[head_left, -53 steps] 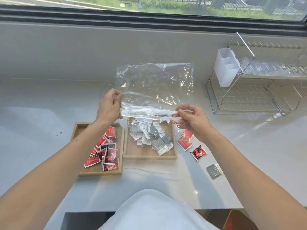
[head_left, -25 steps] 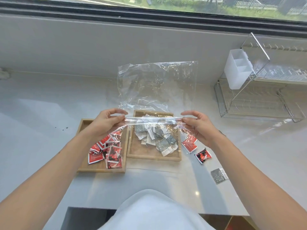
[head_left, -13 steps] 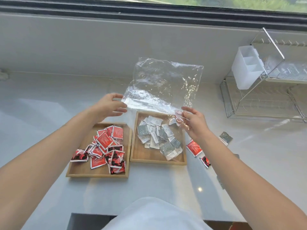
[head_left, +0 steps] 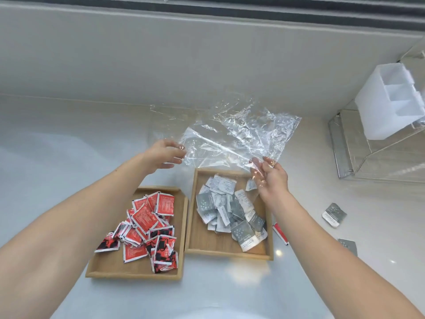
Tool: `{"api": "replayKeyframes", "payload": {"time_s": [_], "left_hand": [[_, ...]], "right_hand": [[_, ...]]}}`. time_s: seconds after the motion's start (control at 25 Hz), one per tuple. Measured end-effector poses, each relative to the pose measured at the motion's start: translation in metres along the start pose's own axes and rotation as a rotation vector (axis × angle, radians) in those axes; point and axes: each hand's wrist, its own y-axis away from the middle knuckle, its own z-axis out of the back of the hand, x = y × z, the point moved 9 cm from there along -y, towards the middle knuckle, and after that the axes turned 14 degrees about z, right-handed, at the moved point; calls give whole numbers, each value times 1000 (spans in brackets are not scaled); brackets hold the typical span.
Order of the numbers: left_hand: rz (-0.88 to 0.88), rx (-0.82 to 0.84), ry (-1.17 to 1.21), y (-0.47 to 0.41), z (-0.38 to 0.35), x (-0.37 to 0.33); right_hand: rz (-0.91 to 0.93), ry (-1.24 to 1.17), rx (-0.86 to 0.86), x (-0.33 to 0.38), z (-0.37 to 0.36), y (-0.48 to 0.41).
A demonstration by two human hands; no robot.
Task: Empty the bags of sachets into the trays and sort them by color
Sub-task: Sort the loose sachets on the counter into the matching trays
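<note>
Two wooden trays sit side by side on the pale counter [head_left: 69,139]. The left tray [head_left: 179,261] holds a heap of red sachets [head_left: 147,226] — too many, and too overlapped, to count. The right tray [head_left: 195,226], set slightly farther back, holds a similar heap of grey sachets [head_left: 230,212]. Three sachets lie loose on the counter to the right of the trays: a red one [head_left: 281,233] just beside the right tray's edge, and two grey ones, [head_left: 334,214] and [head_left: 348,246], well apart from it.

One clear plastic bag [head_left: 241,132], crumpled and empty, is held low over the counter beyond the right tray, its long axis running left to right and its far corner pointing right.

Both arms reach forward from the near edge. The left hand [head_left: 164,153] is palm down, fingers curled and pinching the bag's left end. The right hand [head_left: 271,176] hovers over the right tray's far right corner, fingers loosely spread, with the bag's near right edge draped against the fingertips [head_left: 264,161] — whether it is actually pinched there cannot be told.
</note>
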Motion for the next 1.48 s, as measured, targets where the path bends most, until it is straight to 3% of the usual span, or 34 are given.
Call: {"api": "replayKeyframes", "payload": {"time_s": [0.2, 0.44, 0.64, 0.76, 0.92, 1.0, 1.12, 1.36, 1.48], "left_hand": [[66, -21, 257, -43, 10, 5], [56, -107, 366, -66, 14, 11], [-64, -246, 611, -59, 51, -17], [-121, -223, 672, -62, 62, -43], [64, 31, 469, -64, 31, -44], [98, 90, 368, -59, 19, -30], [32, 101, 292, -56, 26, -22], [-33, 87, 116, -66, 53, -37], [-37, -7, 64, -78, 62, -47]], "right_hand": [[-39, -141, -140, -27, -18, -12], [-103, -311, -274, -52, -23, 1], [-164, -301, -218, -74, -33, 9], [-216, -263, -224, -91, -40, 12], [-289, -523, -281, -99, -62, 11], [-317, -484, -241, -109, -70, 11], [-251, -297, -187, -107, -64, 10], [-64, -189, -327, -52, -21, -28], [24, -68, -351, -32, -15, -38]]}}
